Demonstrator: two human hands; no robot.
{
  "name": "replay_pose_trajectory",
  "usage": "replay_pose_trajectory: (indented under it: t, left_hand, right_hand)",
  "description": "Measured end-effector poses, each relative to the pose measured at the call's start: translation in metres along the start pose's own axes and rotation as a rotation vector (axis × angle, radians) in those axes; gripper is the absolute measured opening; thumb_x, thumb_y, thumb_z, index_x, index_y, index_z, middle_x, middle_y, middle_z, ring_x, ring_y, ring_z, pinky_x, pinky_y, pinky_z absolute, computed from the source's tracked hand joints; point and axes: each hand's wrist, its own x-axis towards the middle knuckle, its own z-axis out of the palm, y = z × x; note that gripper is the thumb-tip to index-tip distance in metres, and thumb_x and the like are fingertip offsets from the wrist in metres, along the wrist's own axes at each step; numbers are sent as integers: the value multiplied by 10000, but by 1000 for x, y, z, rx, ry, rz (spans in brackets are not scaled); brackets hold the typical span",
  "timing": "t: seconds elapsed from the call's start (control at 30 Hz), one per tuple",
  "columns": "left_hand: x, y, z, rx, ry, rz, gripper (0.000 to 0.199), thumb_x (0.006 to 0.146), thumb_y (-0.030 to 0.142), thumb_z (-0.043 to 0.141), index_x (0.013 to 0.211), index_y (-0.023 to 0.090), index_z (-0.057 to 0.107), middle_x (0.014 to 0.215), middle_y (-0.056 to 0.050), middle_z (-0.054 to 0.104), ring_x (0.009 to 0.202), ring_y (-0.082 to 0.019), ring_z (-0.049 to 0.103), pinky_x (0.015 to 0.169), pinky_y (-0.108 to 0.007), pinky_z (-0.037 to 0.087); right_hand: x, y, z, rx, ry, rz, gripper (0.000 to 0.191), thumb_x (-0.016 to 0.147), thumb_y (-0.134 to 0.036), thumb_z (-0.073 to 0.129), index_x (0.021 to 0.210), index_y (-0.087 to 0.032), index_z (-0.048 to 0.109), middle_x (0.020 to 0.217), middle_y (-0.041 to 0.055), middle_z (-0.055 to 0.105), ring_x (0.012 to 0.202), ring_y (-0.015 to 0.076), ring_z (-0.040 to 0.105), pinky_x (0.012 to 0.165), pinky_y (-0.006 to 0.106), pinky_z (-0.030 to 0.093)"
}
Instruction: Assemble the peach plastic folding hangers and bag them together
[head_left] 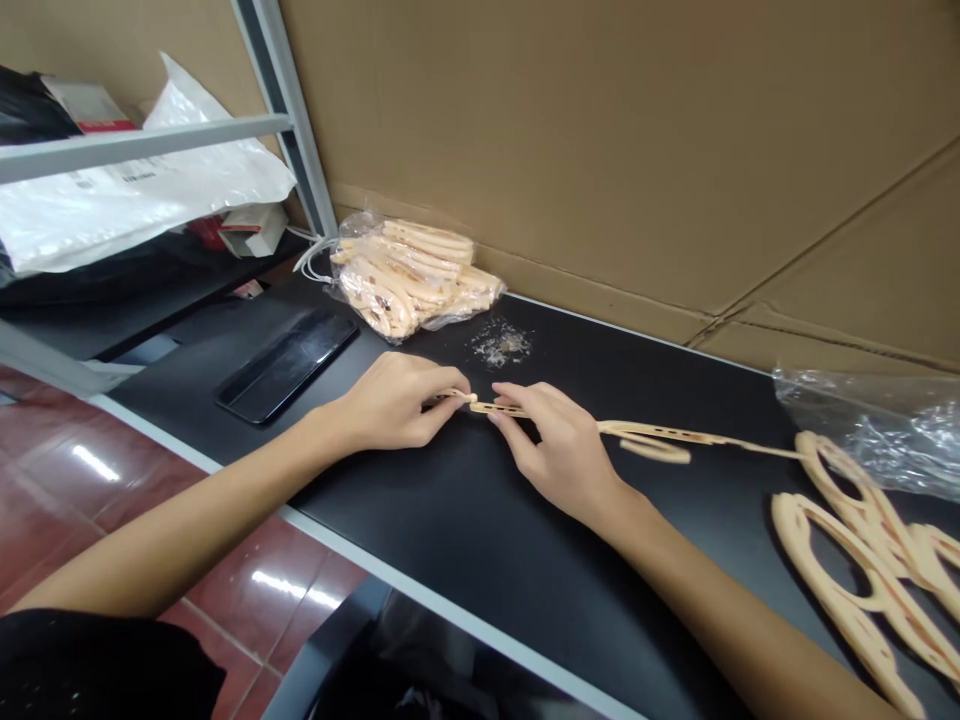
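Note:
My left hand pinches a thin beige piece with a small rounded end between thumb and forefinger. Most of that piece is hidden by the fingers. Just to its right, my right hand has its thumb and fingers closed around a narrow beige slotted strip. The two ends meet or nearly meet; I cannot tell whether they are joined. Beyond my right hand, a longer slotted beige strip stretches toward the right, with a short curved beige piece beside it.
Beige looped pieces lie at the right, near clear plastic wrap. A clear bag of beige pieces rests by the cardboard wall. Small scraps and a black phone lie on the black table. Left stands a metal shelf.

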Motion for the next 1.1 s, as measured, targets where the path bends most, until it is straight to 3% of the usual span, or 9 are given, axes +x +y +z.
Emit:
replay_pose_trajectory:
  t: [0.23,0.43,0.7,1.1]
  left_hand:
    - [-2,0,5,135,47,206,229,973,214,530,911,145,738,746,-50,718,658,-153,656,610,-249,466]
    - [-2,-2,7,134,104,231,214,961,192,544,909,144,746,722,-49,716,633,-149,658,592,-249,481]
    - [-2,-1,8,186,131,241,220,964,196,543,913,142,750,729,-55,731,634,-156,669,588,-260,491]
    - [-2,-6,7,57,27,256,238,982,190,521,982,145,755,752,-71,734,696,-172,675,654,-280,510]
  right_hand:
    - [4,2,1,38,-83,63,190,971,-186,559,993,-177,747,924,85,734,858,216,656,789,363,543]
    - [11,0,-4,93,-163,188,205,961,-200,583,1029,-143,768,938,87,753,884,220,659,818,361,528]
    - [29,-5,-17,172,-337,416,190,916,-164,615,940,-223,794,931,38,772,891,204,704,797,332,524]
    - [26,-2,-15,175,-359,366,236,915,-155,589,862,-246,801,894,27,756,864,199,682,797,331,507]
